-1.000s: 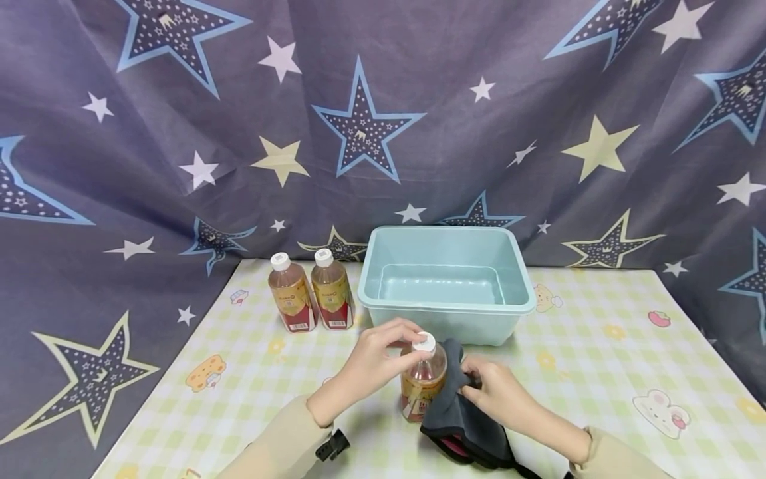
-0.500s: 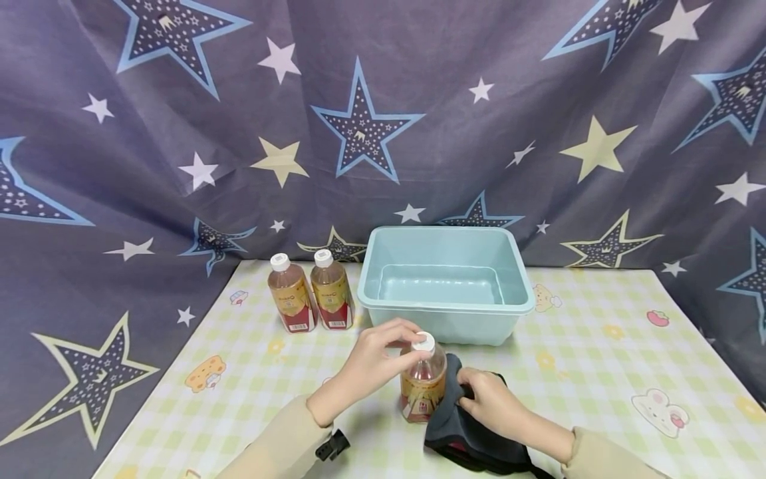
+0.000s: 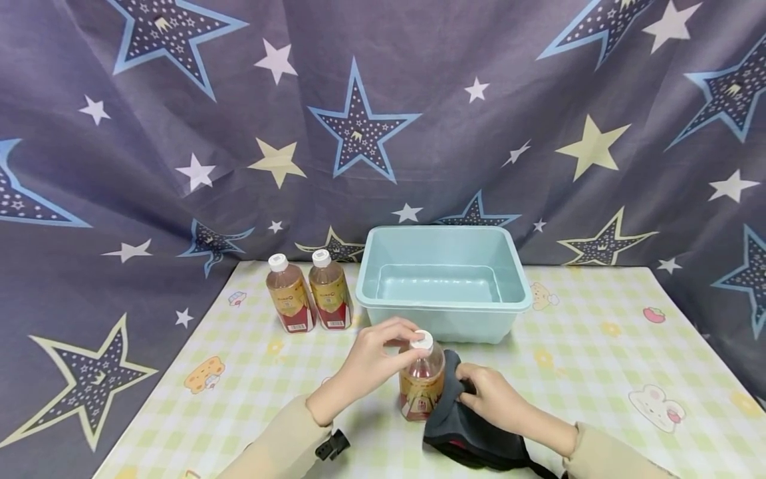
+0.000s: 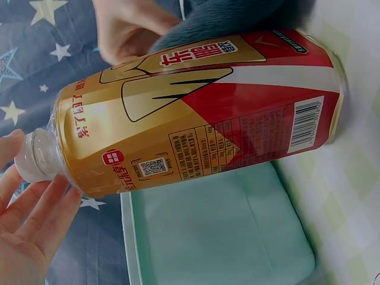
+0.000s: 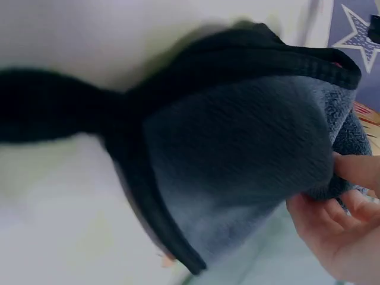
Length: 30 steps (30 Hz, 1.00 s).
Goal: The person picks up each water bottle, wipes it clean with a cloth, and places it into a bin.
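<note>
A drink bottle (image 3: 422,389) with a white cap and a gold and red label stands upright in front of the light blue basin. Thumb and fingers of my left hand (image 3: 383,349) hold it at the cap and neck. My right hand (image 3: 493,399) pinches a dark grey fuzzy cloth piece (image 3: 473,436) with black edging and a black strap, against the bottle's right side. A bit of red shows at its lower edge. In the left wrist view, the bottle's label (image 4: 202,113) faces the camera and the grey cloth (image 4: 225,21) lies along its far side.
Behind the bottle stands the light blue basin (image 3: 443,326). Two similar bottles, a left one (image 3: 291,299) and a right one (image 3: 332,293), stand to its left. A checked cloth (image 3: 598,372) covers the table. A star-patterned curtain (image 3: 479,153) hangs behind.
Over the last second, my right hand has shifted slightly down with the grey cloth, and the cloth's lower part has swung right. My left hand still holds the bottle in the same place.
</note>
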Motion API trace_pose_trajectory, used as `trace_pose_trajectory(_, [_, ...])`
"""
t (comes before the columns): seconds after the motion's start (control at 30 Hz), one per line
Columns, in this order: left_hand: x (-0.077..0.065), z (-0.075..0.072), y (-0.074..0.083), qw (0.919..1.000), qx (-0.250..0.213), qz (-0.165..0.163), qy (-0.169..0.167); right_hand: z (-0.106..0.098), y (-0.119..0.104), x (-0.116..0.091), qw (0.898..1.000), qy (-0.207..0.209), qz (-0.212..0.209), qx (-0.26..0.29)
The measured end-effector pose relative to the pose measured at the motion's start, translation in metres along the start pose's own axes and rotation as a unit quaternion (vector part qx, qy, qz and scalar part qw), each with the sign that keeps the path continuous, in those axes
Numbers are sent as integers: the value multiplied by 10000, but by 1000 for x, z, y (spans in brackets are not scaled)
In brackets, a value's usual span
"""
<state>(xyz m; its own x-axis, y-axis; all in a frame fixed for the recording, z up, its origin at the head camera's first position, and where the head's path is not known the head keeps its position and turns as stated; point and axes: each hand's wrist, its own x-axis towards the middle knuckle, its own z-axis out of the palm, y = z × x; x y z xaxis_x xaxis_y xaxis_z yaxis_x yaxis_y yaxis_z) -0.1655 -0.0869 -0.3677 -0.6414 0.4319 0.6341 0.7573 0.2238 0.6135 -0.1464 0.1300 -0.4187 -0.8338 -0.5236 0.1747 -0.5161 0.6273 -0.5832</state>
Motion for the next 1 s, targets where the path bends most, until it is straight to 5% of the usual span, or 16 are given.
trace_pose_trajectory(0.5, [-1,0,-3,9999,-67,61,47,-38,-30,3,9980,543,-159,296])
trace_pose_trajectory(0.83, [1,-1,4,9998,-192,-84,73,-37,-33,3,9978,581,-150,269])
trace_pose_trajectory(1.0, [1,-2,2,9998,-98,143,35,-30,-28,3,9984,514,-93,235])
